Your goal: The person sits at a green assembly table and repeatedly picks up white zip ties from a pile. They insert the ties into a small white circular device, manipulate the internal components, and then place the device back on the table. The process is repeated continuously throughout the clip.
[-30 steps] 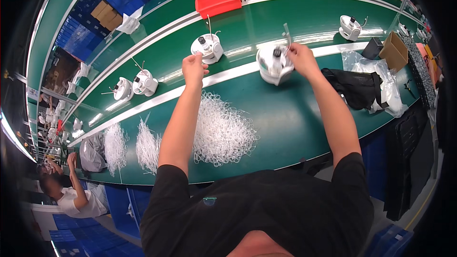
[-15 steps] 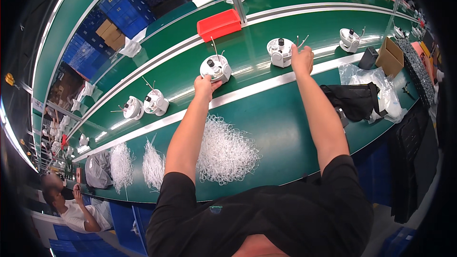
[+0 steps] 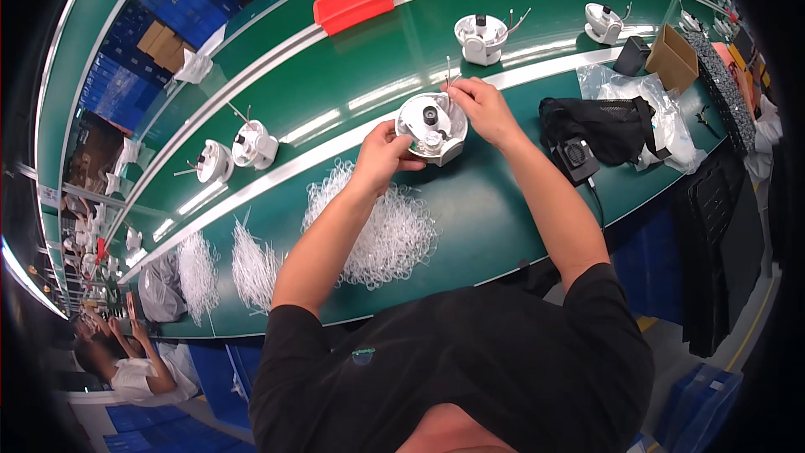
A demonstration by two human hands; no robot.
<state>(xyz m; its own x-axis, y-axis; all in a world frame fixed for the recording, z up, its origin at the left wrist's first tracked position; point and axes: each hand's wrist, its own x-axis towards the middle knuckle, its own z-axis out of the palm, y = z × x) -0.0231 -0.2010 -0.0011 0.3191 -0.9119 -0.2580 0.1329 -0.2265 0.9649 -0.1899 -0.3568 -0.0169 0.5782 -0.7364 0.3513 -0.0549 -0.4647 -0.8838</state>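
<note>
A white, bowl-shaped camera unit (image 3: 432,127) with a round black lens is held over the near edge of the green belt. My left hand (image 3: 386,153) grips its left side, thumb on the rim and fingers underneath. At its upper right, my right hand (image 3: 482,109) is closed, thumb and fingertips pinching at the thin wires (image 3: 449,75) that rise from the unit; the exact contact is small. Just below my left hand spreads a loose pile of white looped ties (image 3: 390,239).
More camera units stand on the belt: one beyond my right hand (image 3: 481,40), one farther right (image 3: 604,23), two at left (image 3: 254,144). A red tray (image 3: 354,5) lies beyond. On the table are tie bundles (image 3: 198,273), a black bag (image 3: 595,127) and an open carton (image 3: 672,59).
My left hand has brought its camera unit rightward and nearer, off the belt. My right hand has left the other unit and come left to this one's wires. My view has shifted.
</note>
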